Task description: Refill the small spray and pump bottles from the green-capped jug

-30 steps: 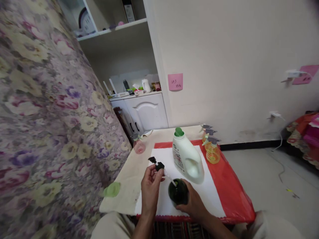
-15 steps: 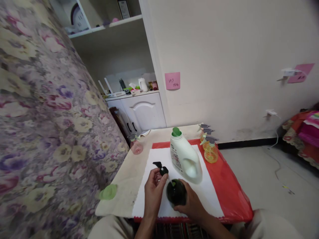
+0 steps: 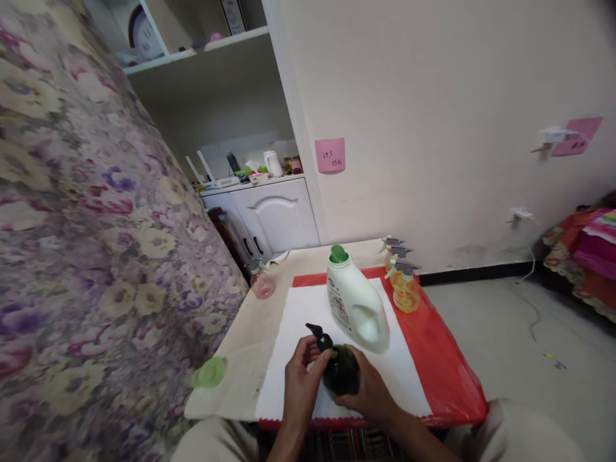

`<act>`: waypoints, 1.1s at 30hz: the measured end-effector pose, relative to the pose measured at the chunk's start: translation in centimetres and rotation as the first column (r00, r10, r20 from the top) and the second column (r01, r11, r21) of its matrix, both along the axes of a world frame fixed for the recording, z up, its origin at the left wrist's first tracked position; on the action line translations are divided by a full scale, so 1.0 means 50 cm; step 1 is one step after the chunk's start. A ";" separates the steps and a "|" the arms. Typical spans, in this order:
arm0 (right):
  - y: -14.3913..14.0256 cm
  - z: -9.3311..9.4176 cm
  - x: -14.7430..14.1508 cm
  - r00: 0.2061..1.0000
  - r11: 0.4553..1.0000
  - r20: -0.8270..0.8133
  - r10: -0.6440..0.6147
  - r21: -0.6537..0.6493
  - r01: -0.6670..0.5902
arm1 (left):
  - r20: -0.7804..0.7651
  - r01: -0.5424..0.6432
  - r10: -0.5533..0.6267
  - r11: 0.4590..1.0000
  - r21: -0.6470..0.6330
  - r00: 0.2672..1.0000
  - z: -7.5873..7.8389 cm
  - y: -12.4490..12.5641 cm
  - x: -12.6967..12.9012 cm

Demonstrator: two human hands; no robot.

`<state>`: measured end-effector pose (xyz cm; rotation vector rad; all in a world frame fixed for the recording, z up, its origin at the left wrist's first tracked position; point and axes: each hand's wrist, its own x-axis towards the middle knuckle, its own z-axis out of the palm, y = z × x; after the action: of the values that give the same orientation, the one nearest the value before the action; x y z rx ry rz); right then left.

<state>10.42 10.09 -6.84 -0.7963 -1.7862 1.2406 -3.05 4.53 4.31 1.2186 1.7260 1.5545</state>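
Head view: dark green rounded, glossy bottle [image 3: 342,375] sits over the near part of the white scallop-edged sheet [image 3: 289,333]. Bottle neck mostly hidden by the left thumb; can't tell if the collar is seated. Left hand [image 3: 302,378] pinches a black plastic pump head [image 3: 323,340] at its collar, fingers partly behind it. Right hand [image 3: 371,388] wraps the bottle's side; far fingertips hidden. Bottle base not readable. Just beyond: pale green-white plastic jug [image 3: 357,305], moulded handle, green spout, label too small to read. Yellow translucent spray bottles [image 3: 407,296] overlap on shiny, creased red plastic [image 3: 447,372], rear ones partly blocked. Counter [image 3: 231,385] cover: matte cream cloth. Round clock [image 3: 145,35], upper left, cut off.
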 end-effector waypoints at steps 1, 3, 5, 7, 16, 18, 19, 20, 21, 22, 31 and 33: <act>0.000 0.001 0.000 1.000 1.000 0.001 0.000 -0.001 0.000 | -0.031 -0.001 0.000 1.000 -0.007 1.000 -0.001 -0.001 0.001; -0.001 0.002 0.001 1.000 1.000 0.004 -0.007 -0.001 0.007 | -0.063 0.006 -0.008 1.000 -0.023 0.998 -0.006 -0.003 0.003; -0.002 0.004 0.001 1.000 1.000 0.011 -0.016 -0.001 0.016 | -0.064 0.017 -0.019 0.999 -0.041 0.998 -0.014 -0.004 0.003; -0.003 0.006 0.001 1.000 1.000 0.015 -0.020 0.000 0.020 | -0.061 0.021 -0.024 0.998 -0.055 0.998 -0.021 -0.004 0.002; -0.013 0.037 0.011 0.998 0.995 -0.050 -0.030 0.094 0.035 | -0.007 0.013 -0.014 0.997 -0.080 1.000 -0.023 -0.009 0.000; -0.016 0.043 0.014 0.998 0.996 -0.068 -0.012 0.086 0.018 | 0.061 0.024 -0.019 0.996 -0.084 0.998 -0.025 -0.010 -0.002; -0.017 0.045 0.015 0.997 0.997 -0.074 -0.006 0.080 0.012 | 0.086 0.027 -0.019 0.996 -0.088 0.996 -0.025 -0.011 -0.005; -0.018 0.047 0.016 0.997 0.997 -0.076 -0.002 0.074 0.008 | 0.104 0.030 -0.020 0.995 -0.093 0.994 -0.025 -0.011 -0.007; -0.019 0.048 0.016 0.997 0.997 -0.076 -0.001 0.071 0.007 | 0.116 0.036 -0.024 0.994 -0.100 0.993 -0.023 -0.012 -0.010; -0.020 0.049 0.017 0.997 0.998 -0.074 -0.003 0.069 0.008 | 0.125 0.049 -0.035 0.993 -0.107 0.992 -0.020 -0.013 -0.012; -0.021 0.054 0.018 0.999 0.998 -0.054 -0.003 0.060 0.006 | 0.142 0.029 -0.024 0.999 -0.033 0.990 0.007 -0.006 0.006; -0.022 0.056 0.021 0.998 0.999 -0.060 0.001 0.053 0.003 | 0.143 0.042 -0.036 0.998 -0.040 0.989 0.009 -0.006 0.007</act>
<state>11.45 9.01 -4.04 -0.7229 -1.7628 1.1996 -2.71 4.25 4.75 1.0864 1.6264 1.5349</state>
